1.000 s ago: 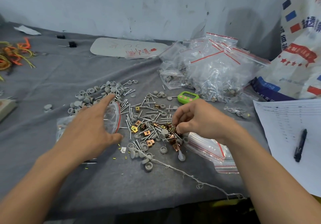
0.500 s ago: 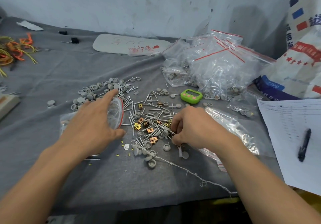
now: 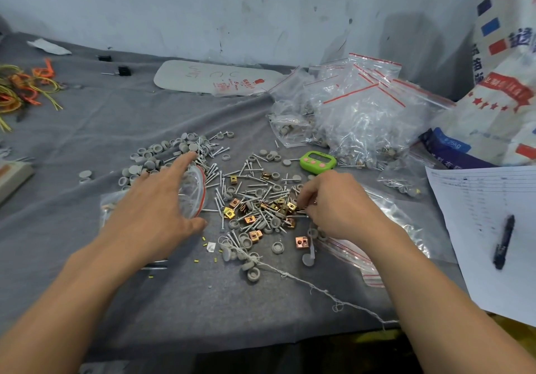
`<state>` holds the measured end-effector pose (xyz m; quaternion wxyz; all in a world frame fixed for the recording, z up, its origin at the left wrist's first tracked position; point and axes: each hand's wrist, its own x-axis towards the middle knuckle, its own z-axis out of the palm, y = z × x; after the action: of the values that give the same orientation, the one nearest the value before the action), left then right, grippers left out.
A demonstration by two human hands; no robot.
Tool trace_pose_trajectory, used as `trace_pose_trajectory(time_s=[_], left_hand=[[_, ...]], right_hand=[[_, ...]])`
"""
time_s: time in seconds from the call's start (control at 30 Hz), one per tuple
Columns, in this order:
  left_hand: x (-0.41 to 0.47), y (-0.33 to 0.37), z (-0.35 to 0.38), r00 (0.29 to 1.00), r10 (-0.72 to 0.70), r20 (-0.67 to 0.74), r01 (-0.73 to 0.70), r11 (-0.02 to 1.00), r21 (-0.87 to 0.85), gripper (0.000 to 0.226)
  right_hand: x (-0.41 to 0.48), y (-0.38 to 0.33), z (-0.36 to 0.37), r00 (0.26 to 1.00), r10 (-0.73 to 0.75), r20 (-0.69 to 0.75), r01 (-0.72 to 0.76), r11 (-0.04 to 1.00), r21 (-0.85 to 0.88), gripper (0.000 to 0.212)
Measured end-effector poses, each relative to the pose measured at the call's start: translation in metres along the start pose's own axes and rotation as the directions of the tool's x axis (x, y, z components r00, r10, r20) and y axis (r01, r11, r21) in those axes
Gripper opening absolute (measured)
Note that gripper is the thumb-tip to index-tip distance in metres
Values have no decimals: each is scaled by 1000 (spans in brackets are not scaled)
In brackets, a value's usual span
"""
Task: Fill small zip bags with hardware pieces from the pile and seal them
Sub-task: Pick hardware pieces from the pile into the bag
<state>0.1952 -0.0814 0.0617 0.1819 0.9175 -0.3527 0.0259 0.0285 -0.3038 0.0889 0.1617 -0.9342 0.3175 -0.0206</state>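
I am mid-way through filling one bag, with plenty left to do. My left grip lies flat on the open zip bag left of the table's middle. The fingers are spread and fairly straight. Forefinger and thumb span the red-striped mouth and press it open toward the pile. Through the plastic I cannot tell how much is inside, and the bag is not sealed.

My right grip is clenched at the right side of the pile. Its fingers are curled down and pinching in among the brass clips and screws. My own fingers hide which piece I have. My guess is that this step is picking pieces, and carrying them across to the bag's mouth comes after.

Done so far, judging by what lies here: a heap of filled bags stands toward the far right corner, each with its red strip along the top. More bags sit loose beside it, by the green timer.

Left to do: the pile is large. Clips and screws are spread across the middle of the table, and grey caps are scattered just beyond my left fingertips. Flat empty bags lie under my right wrist near the front edge, waiting their turn. I judge several more bags must be filled and pressed shut before the pile is gone. A sheet of paper with a pen lies at the right edge.
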Motion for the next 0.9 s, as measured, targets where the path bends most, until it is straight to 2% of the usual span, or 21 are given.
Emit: trace_pose_trajectory(time_s=[0.1,0.2,0.33,0.4,0.47,0.53,0.63,0.73,0.8,0.9], left_hand=[[0,0,1,1000,-1,2,1,1000,-2,118],[0,0,1,1000,-7,4,7,1000,9,118],[-1,0,2,1000,-16,4,16,1000,12,119],[-1,0,0,1000,-8,3,8,1000,-4,117],[-3,1,-2,1000,7,-7,-7,1000,-13,116],[-5,4,-7,999,31,-13,-31,998,-54,115],[-11,17,-14,986,89,-142,-119,969,-216,97],[-18,34,-13,954,157,-255,-245,899,-364,66],[-23,41,-9,962,166,-219,-253,843,-475,49],[-25,43,-2,973,153,-171,-224,793,-567,39]], right_hand=[[-4,-7,2,999,-37,34,36,999,15,7],[-5,-14,11,997,-52,64,56,997,-58,18],[-2,-20,17,994,-108,25,110,987,-115,16],[0,-16,12,996,-87,38,88,995,-39,15],[1,-8,4,998,-52,42,45,988,147,16],[-1,-3,-3,999,-42,28,27,914,404,20],[-8,-10,-4,990,-125,62,39,676,736,19],[-12,-28,1,961,-244,127,20,523,852,18],[-12,-38,5,952,-267,153,-11,468,884,19],[-12,-46,9,946,-270,181,-43,446,894,20]])
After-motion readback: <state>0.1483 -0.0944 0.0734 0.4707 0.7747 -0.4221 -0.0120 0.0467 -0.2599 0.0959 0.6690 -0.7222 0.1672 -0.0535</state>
